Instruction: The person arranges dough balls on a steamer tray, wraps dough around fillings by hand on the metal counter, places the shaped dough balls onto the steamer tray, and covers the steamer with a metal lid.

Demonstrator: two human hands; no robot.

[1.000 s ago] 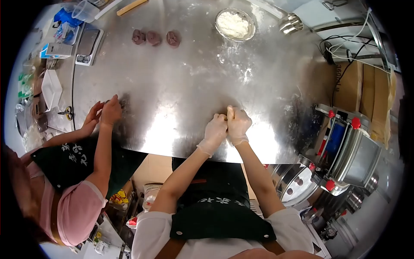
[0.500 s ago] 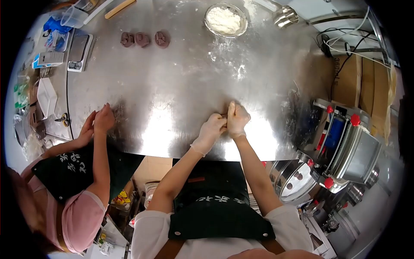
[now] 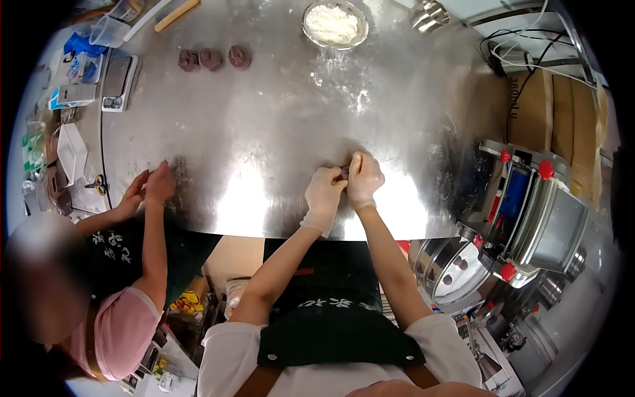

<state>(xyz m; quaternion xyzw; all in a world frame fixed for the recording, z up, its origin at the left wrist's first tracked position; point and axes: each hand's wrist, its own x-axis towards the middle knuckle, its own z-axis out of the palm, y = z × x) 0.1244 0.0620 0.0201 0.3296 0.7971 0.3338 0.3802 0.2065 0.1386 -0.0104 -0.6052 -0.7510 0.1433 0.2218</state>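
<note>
My left hand point(image 3: 323, 196) and my right hand point(image 3: 365, 180), both in thin clear gloves, meet above the front of the metal table. Between their fingertips shows a small piece of dark dough point(image 3: 344, 173), mostly covered by the fingers. Both hands are closed on it, the right one curled like a fist with its thumb up. Toward the back left sit three purple-brown dough lumps point(image 3: 210, 59) in a row. A metal bowl of white flour point(image 3: 335, 25) stands at the back, with flour scattered in front of it.
At the left, a co-worker's hands point(image 3: 151, 185) are close together over the table point(image 3: 278, 112). A digital scale point(image 3: 119, 83), scissors point(image 3: 100, 184) and a wooden-handled tool point(image 3: 177, 15) lie on the left side. A metal roller machine point(image 3: 529, 218) with red knobs stands at the right.
My left hand has turned a little more upright, and more of the dark dough shows between the fingers. The view has shifted slightly. The dough lumps stay in place.
</note>
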